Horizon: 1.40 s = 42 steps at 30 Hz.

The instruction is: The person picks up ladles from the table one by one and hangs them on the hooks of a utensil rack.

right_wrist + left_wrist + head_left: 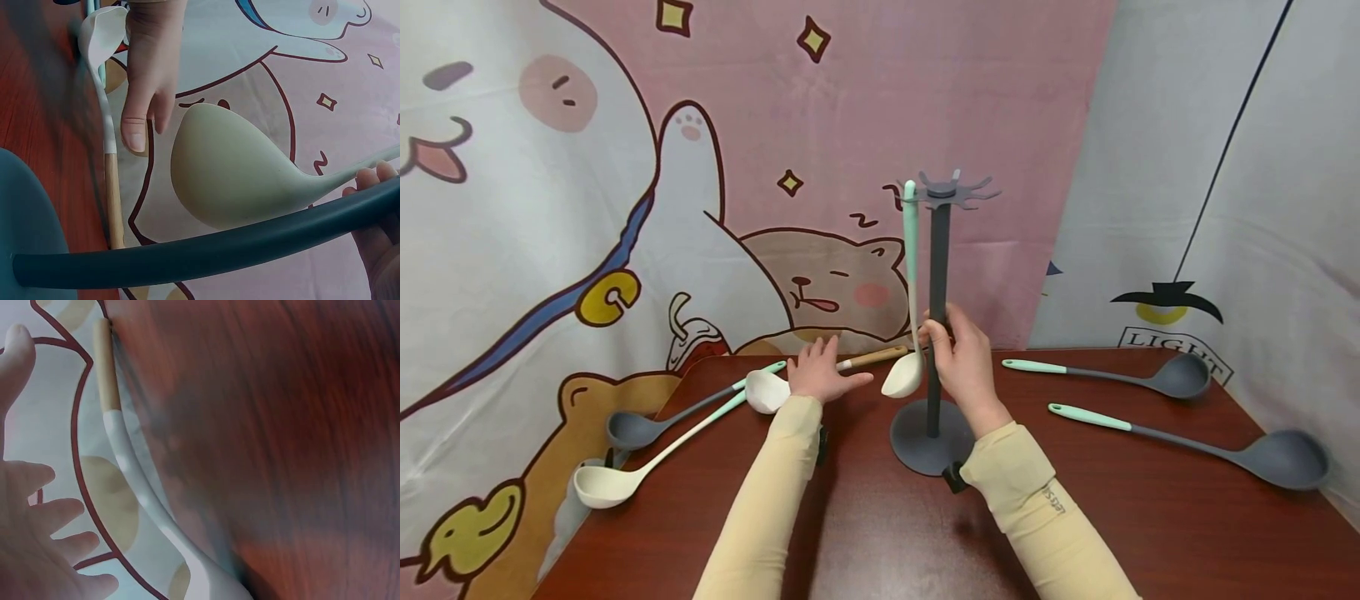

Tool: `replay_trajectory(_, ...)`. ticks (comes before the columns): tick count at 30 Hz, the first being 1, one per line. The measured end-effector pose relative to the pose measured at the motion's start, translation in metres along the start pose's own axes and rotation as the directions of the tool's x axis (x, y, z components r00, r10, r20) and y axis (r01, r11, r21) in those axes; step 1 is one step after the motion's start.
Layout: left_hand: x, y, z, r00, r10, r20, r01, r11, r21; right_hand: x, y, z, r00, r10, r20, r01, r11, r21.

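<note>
Tabletop (pixel 865 533) comes nearest, bearing a dark stand (pixel 937 275). The right hand (pixel 964 354) grasps its pole (pixel 939 250); whether it touches the mint-handled ladle (pixel 912 250) hanging there is hard to tell. The left hand (pixel 820 372), grip released, fingers spread, is near the wooden-handled ladle (pixel 876 357). Farthest: a cartoon-printed cloth (pixel 887 100).

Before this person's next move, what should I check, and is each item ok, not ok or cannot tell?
1. Stand upright, base on the table: ok.
2. Right hand holding the stand's post: ok.
3. Hung ladle securely hooked: cannot tell; it hangs at the top, but the contact is too small to see.
4. Bare hooks available: ok, several.
5. Left hand gripping the wooden-handled ladle, if that is next: not ok; its fingers are open.
</note>
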<state>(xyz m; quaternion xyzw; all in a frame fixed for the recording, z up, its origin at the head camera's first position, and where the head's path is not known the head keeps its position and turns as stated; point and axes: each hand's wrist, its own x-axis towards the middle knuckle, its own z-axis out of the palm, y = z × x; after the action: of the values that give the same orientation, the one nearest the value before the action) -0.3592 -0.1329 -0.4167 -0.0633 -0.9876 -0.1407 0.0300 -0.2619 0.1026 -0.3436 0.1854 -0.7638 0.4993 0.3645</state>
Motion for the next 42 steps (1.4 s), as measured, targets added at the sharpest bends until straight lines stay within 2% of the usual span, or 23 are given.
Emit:
replay_trajectory(5, 0.002, -0.007, 0.003, 1.0, -0.001, 0.006, 0.001, 1.0, -0.001, 0.0, 0.001, 0.0, 1.0, -0.002, -0.001, 0.002, 1.0, 0.005)
replay_trajectory(10, 0.003, -0.012, 0.005, 1.0, 0.008, -0.017, -0.008, 1.0, -0.003, 0.0, 0.001, 0.0, 1.0, -0.002, 0.003, 0.002, 1.0, 0.002)
replay_trajectory(16, 0.006, -0.013, 0.005, 0.998, 0.022, -0.056, -0.022, 1.0, -0.006, 0.0, 0.001, 0.0, 1.0, 0.001, 0.007, -0.002, 1.0, 0.007)
replay_trajectory(27, 0.006, -0.014, 0.009, 0.997, 0.048, -0.058, -0.046, 0.998, 0.038, 0.0, 0.0, 0.0, 1.0, 0.012, 0.009, -0.012, 1.0, 0.012)
replay_trajectory(36, 0.007, -0.013, 0.013, 0.995, 0.012, -0.095, -0.004, 0.997, 0.08, 0.0, 0.0, 0.0, 1.0, 0.019, 0.011, -0.019, 1.0, 0.016)
replay_trajectory(42, 0.009, -0.015, 0.016, 0.997, -0.004, -0.081, 0.011, 0.996, 0.084, 0.0, -0.001, 0.0, 1.0, 0.022, 0.01, -0.022, 1.0, 0.019)
